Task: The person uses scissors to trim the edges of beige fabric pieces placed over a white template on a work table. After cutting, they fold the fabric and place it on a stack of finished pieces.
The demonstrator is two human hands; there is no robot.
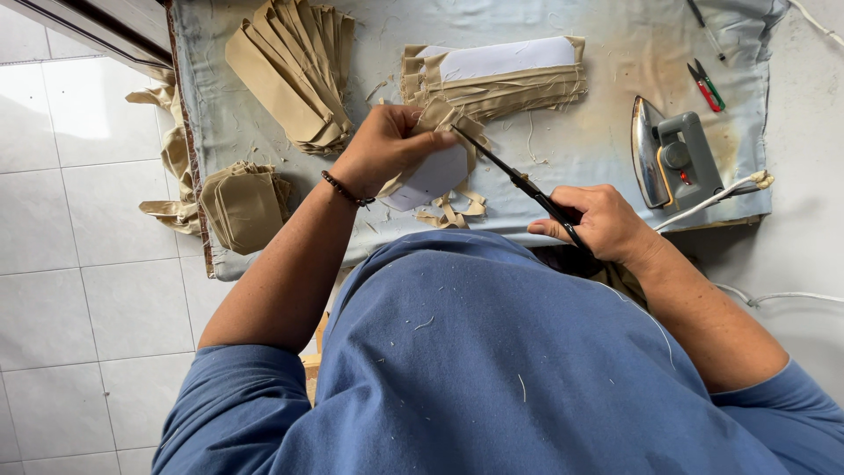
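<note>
A tan fabric piece (437,119) backed by a white paper pattern (433,176) is held just above the near edge of the padded ironing table (607,53), pinched between thumb and curled fingers of the left hand (387,145), which wears a dark bead bracelet. Black scissors (519,180) meet the fabric's edge, their handles gripped in the closed right hand (602,220). Trimmed tan strips (453,211) lie just below the piece. Beyond it sits a stack of tan pieces topped with white paper (492,70); further tan stacks lie far left (294,70) and near left (246,207). A grey electric iron (673,158) rests to the right, red-and-green thread snips (706,85) beyond it
</note>
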